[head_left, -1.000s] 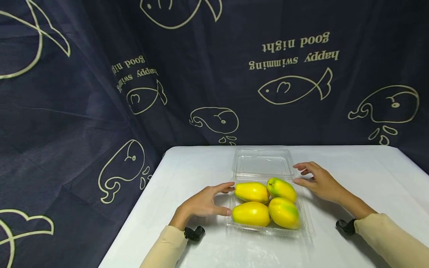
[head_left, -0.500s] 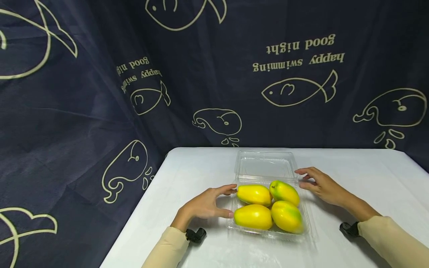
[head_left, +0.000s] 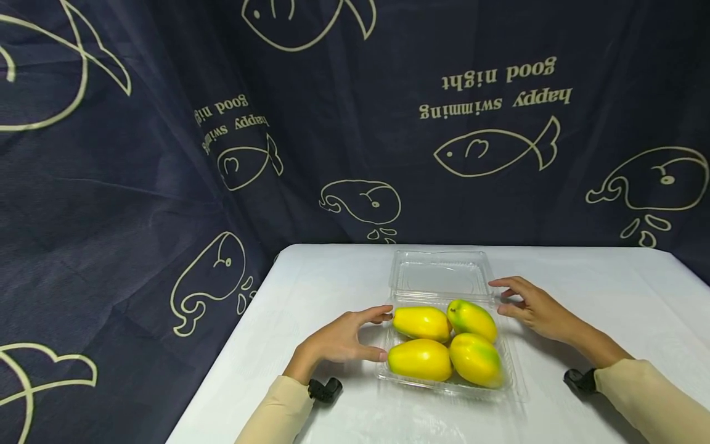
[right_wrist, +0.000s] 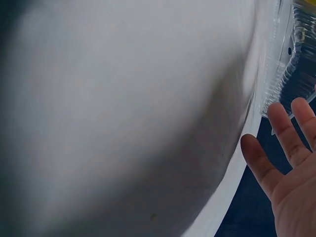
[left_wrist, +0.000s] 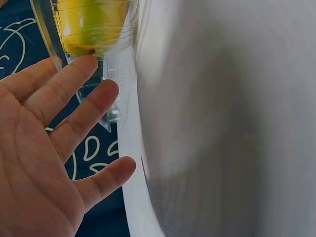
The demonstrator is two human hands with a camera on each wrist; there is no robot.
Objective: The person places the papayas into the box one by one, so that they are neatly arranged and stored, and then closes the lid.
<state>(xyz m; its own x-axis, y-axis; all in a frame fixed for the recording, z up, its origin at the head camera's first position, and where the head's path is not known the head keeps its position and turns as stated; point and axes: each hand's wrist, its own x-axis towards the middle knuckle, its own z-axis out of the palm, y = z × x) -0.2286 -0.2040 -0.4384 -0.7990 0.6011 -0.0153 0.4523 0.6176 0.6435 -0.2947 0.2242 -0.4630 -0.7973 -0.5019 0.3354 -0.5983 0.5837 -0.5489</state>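
A clear plastic clamshell box [head_left: 444, 387] lies unfolded, its lid [head_left: 440, 275] flat on the far side. Several smooth yellow fruits with green patches, shaped like mangoes or small papayas, fill the base in two rows; one is the front-left fruit [head_left: 420, 360]. My left hand [head_left: 342, 338] is at the base's left side, thumb and fingers spread, fingertips right at the rim. In the left wrist view this hand [left_wrist: 44, 143] shows its palm, with fingers extended. At the box's right side, near the hinge, my right hand [head_left: 535, 309] has relaxed, parted fingers and holds nothing.
The box stands on a table with a white cloth [head_left: 599, 277]. Behind and to the left hangs a dark blue curtain [head_left: 355, 142] printed with fish and whales. Each wrist carries a black camera, such as the left one [head_left: 325, 390].
The head view has shifted a little, so everything appears slightly lower and farther right. Both hands keep nearly the same place beside the box, and the fruits stay put.
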